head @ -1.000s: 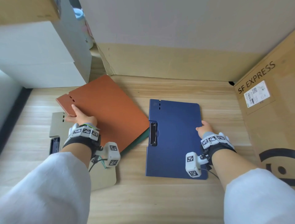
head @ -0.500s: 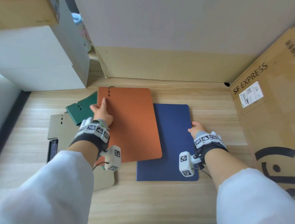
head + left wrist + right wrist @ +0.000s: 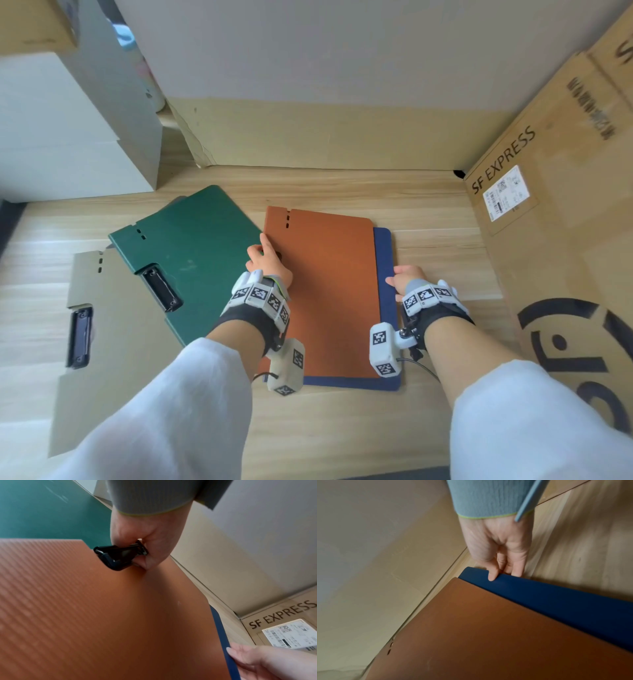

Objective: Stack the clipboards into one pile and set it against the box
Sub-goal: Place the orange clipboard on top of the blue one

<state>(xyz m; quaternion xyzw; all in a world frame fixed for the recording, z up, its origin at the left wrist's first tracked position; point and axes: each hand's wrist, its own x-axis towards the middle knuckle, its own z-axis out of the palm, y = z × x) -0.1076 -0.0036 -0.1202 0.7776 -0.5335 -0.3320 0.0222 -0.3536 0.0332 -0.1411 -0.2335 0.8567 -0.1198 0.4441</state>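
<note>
Atop blue clipboard (image 3: 386, 308), ribbed orange clipboard (image 3: 329, 291)

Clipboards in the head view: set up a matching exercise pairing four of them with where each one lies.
Column one:
1. orange clipboard
2. blue clipboard
3. green clipboard
4. beige clipboard

Column two:
A. farthest left, partly under another clipboard
B. on top of another clipboard, left hand at its clip
C. bottom of the pair, right hand at its edge
D. angled, overlapping the leftmost clipboard

Pairs: 1-B, 2-C, 3-D, 4-A
</note>
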